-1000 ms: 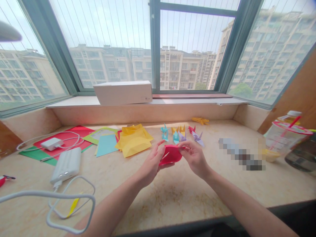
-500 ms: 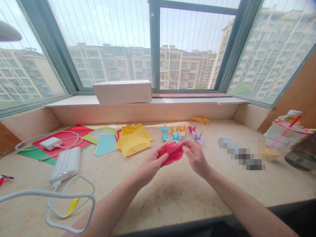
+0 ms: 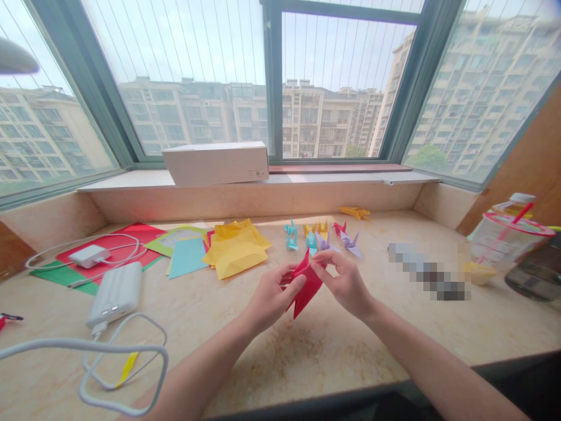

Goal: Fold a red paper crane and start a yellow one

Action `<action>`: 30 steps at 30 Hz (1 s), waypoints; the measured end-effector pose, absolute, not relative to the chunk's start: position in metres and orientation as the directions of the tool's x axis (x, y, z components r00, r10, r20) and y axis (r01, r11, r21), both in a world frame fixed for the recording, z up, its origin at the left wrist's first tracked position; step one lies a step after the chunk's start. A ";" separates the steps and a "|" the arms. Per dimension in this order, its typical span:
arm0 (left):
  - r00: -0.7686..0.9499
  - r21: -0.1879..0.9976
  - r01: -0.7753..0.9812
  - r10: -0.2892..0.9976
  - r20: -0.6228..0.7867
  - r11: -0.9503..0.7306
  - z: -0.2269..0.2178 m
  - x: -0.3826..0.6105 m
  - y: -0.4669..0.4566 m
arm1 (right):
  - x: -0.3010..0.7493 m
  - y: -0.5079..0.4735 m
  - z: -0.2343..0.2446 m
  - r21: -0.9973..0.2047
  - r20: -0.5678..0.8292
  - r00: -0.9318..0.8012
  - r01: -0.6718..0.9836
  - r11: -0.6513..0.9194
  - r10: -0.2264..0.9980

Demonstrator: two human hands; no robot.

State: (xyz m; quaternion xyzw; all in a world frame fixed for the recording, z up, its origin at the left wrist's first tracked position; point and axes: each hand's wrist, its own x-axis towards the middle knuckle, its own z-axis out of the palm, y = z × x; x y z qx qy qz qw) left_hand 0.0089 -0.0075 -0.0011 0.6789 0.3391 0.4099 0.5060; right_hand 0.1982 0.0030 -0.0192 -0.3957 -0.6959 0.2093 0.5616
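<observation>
A piece of red origami paper (image 3: 308,287), folded into pointed flaps, is held above the stone ledge. Its two lower points hang downward and stand apart. My left hand (image 3: 276,295) grips its left side, thumb across the front. At the upper right edge, my right hand (image 3: 340,278) pinches the paper between thumb and fingers. Just beyond the hands stand several small folded cranes: a blue one (image 3: 291,241), a purple one (image 3: 350,244), a red one (image 3: 339,228) and yellow ones (image 3: 322,227).
Left of my hands lie yellow folded sheets (image 3: 239,251) and a light blue sheet (image 3: 188,257). A white power bank (image 3: 116,295) with looping cable (image 3: 162,374) is at the left. To the right stands a plastic cup (image 3: 499,245) with a straw. A white box (image 3: 217,164) rests on the sill.
The red paper has turned from lying nearly flat to tilting downward, and its two points now hang open below my fingers. Both hands have shifted slightly with it.
</observation>
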 end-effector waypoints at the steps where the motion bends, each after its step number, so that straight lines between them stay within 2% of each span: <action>1: 0.414 0.958 0.070 0.882 0.225 -0.277 -0.001 0.009 -0.007 | 0.198 0.002 -0.019 -0.727 0.617 -0.067 0.333 0.601 0.784; 6: 0.320 0.929 0.179 0.912 0.257 -0.325 -0.003 0.009 -0.005 | 0.198 0.001 -0.018 -0.772 0.579 -0.021 0.309 0.556 0.815; 11: 0.356 0.937 0.125 0.896 0.264 -0.326 -0.005 0.009 -0.004 | 0.198 0.005 -0.018 -0.858 0.505 0.034 0.124 0.498 0.862; 21: 0.418 0.969 0.036 0.885 0.206 -0.243 -0.002 0.010 -0.007 | 0.194 -0.001 -0.006 -0.921 0.367 0.022 -0.132 0.367 0.930; 26: 0.426 0.977 0.001 0.884 0.192 -0.212 -0.008 0.011 -0.008 | 0.193 -0.004 -0.001 -0.932 0.331 0.008 -0.156 0.328 0.944; 30: 0.394 0.968 0.041 0.894 0.213 -0.249 -0.011 0.012 -0.008 | 0.194 -0.004 -0.003 -0.940 0.323 0.010 -0.118 0.321 0.946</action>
